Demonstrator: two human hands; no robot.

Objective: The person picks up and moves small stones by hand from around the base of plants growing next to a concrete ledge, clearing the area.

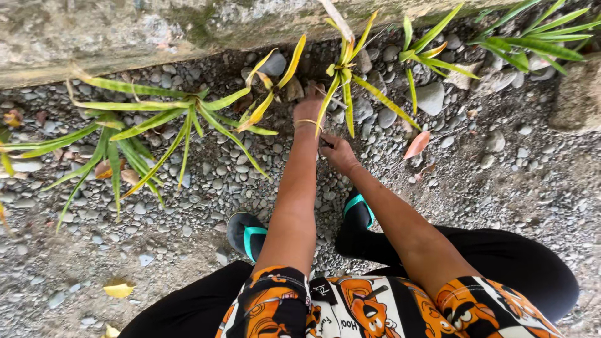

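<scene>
1. The left hand [308,107] reaches far forward, down to the foot of a small plant with long thin yellow and green leaves [343,75]. The fingers are hidden behind the leaves, so I cannot tell if they are gripping the plant or just touching it.
2. A thin gold bangle [307,122] sits on the left wrist.
3. The right hand [338,153] is lower and just beside the left wrist. It is curled up, and something small and dark shows at the fingers, but it is too small to tell what it is.
4. The plant grows out of a bed of small round grey pebbles [219,181], close to a rough grey stone wall [125,31] at the top.
5. A bigger plant with long green leaves [144,125] spreads out to the left. Two more green plants [519,44] grow to the right.
6. A dry orange leaf [417,144] lies on the pebbles, to the right of the hands.
7. The person is bending low. Two black shoes with teal trim [247,235] stand on the pebbles below the arms.
8. The person wears black trousers and an orange, black and white patterned shirt [369,310].
9. A yellow fallen leaf [118,289] lies on the ground at the lower left.
</scene>
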